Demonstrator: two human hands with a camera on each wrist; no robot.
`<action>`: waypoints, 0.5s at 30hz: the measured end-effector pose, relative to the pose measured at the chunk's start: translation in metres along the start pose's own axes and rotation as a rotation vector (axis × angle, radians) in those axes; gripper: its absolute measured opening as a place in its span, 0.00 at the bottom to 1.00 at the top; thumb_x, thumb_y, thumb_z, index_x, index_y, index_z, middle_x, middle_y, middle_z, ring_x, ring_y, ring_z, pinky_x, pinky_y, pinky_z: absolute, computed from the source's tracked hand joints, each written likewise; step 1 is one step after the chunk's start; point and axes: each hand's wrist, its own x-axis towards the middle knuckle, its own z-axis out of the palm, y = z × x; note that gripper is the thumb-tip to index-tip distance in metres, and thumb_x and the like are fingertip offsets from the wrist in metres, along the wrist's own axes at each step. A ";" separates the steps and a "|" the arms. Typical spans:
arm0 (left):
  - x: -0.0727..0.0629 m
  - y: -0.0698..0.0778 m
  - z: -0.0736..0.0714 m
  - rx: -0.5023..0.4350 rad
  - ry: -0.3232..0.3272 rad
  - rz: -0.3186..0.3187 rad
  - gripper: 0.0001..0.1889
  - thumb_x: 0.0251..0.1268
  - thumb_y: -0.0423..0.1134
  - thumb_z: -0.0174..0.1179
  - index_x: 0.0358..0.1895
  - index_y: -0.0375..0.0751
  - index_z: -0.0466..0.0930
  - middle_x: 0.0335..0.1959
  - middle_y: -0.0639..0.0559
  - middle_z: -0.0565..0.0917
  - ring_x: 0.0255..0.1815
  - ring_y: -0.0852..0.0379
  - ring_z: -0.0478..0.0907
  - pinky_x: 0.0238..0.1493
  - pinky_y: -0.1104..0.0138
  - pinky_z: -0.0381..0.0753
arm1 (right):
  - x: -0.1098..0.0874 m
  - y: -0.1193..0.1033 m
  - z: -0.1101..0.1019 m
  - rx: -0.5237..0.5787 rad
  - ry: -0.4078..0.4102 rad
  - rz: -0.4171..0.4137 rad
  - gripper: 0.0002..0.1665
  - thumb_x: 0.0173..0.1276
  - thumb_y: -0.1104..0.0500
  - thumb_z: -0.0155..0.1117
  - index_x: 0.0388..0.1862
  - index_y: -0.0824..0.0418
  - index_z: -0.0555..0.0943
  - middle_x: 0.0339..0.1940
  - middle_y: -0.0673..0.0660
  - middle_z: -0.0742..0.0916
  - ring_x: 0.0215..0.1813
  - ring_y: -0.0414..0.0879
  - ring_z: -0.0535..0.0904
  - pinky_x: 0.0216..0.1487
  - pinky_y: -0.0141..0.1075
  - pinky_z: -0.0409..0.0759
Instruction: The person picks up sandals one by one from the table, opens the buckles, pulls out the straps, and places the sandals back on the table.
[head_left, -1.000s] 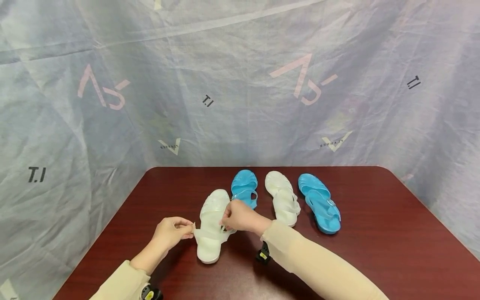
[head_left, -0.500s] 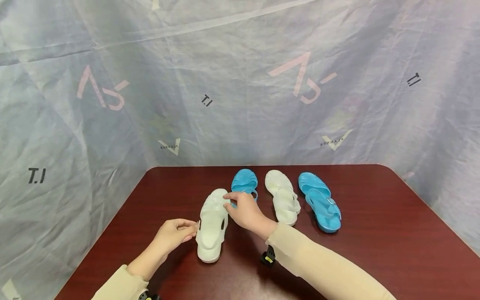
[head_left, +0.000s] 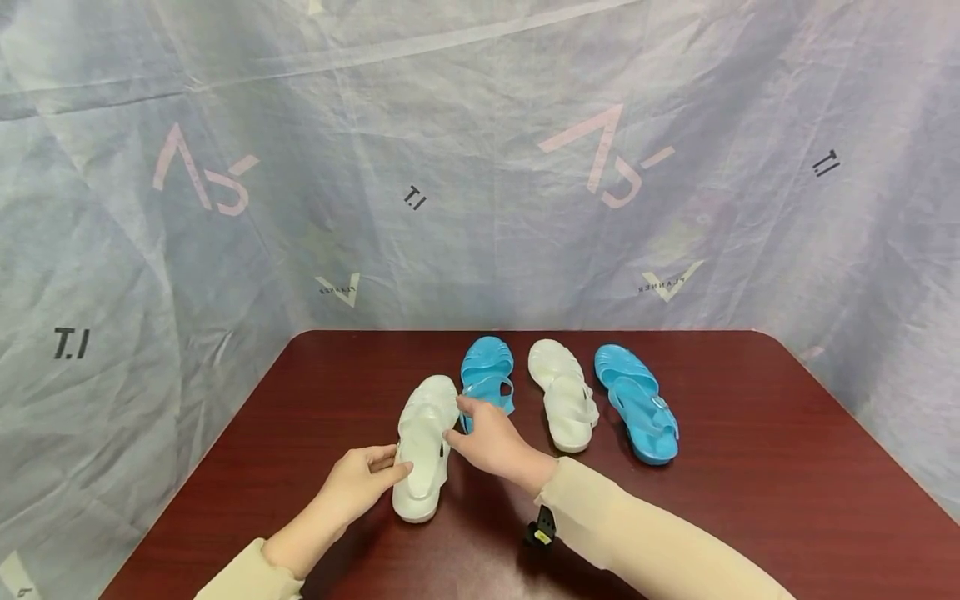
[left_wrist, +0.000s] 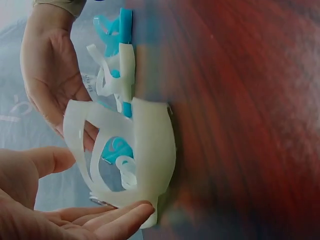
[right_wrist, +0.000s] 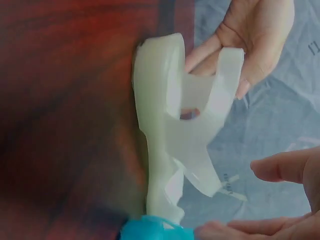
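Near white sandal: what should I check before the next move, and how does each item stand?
1. Near white sandal sole-down on the table: ok.
2. Left hand beside it, fingers by the sole: ok.
3. Right hand has a firm grip: not ok; its thumb stands apart from the sandal in the right wrist view.
4. Buckle fastened: cannot tell.
5. Right hand clear of the left blue sandal: cannot tell; they overlap in the head view.
6. Rightmost blue sandal clear of both hands: ok.

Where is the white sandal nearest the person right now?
In the head view, the white sandal lies on the table left of centre, between the left hand and right hand, with a blue sandal beyond it to the right.
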 end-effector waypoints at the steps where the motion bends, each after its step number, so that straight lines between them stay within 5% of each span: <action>1: -0.001 0.000 0.001 -0.006 0.001 0.004 0.30 0.64 0.44 0.63 0.62 0.25 0.72 0.54 0.36 0.83 0.60 0.40 0.77 0.58 0.47 0.76 | -0.001 0.000 0.002 0.009 -0.003 0.004 0.38 0.68 0.57 0.63 0.70 0.74 0.63 0.69 0.68 0.73 0.71 0.59 0.68 0.63 0.51 0.74; 5: -0.007 0.002 0.002 -0.039 0.007 0.013 0.30 0.64 0.41 0.63 0.63 0.22 0.69 0.55 0.33 0.81 0.61 0.39 0.77 0.58 0.49 0.77 | -0.007 -0.002 0.010 0.077 -0.010 0.034 0.40 0.67 0.58 0.64 0.71 0.77 0.60 0.69 0.71 0.71 0.70 0.62 0.68 0.64 0.52 0.73; 12: -0.014 0.001 0.002 -0.052 0.003 -0.007 0.31 0.65 0.41 0.62 0.63 0.21 0.68 0.58 0.31 0.78 0.62 0.38 0.75 0.58 0.50 0.77 | -0.023 -0.006 0.034 0.409 -0.053 0.197 0.51 0.65 0.61 0.65 0.74 0.78 0.46 0.73 0.76 0.61 0.72 0.66 0.63 0.65 0.52 0.72; 15: -0.015 -0.001 0.003 -0.065 -0.004 -0.005 0.31 0.64 0.41 0.63 0.63 0.22 0.69 0.58 0.30 0.78 0.62 0.38 0.75 0.57 0.50 0.78 | -0.027 -0.009 0.041 0.488 -0.068 0.233 0.49 0.66 0.61 0.65 0.74 0.78 0.47 0.73 0.74 0.62 0.73 0.64 0.62 0.67 0.51 0.70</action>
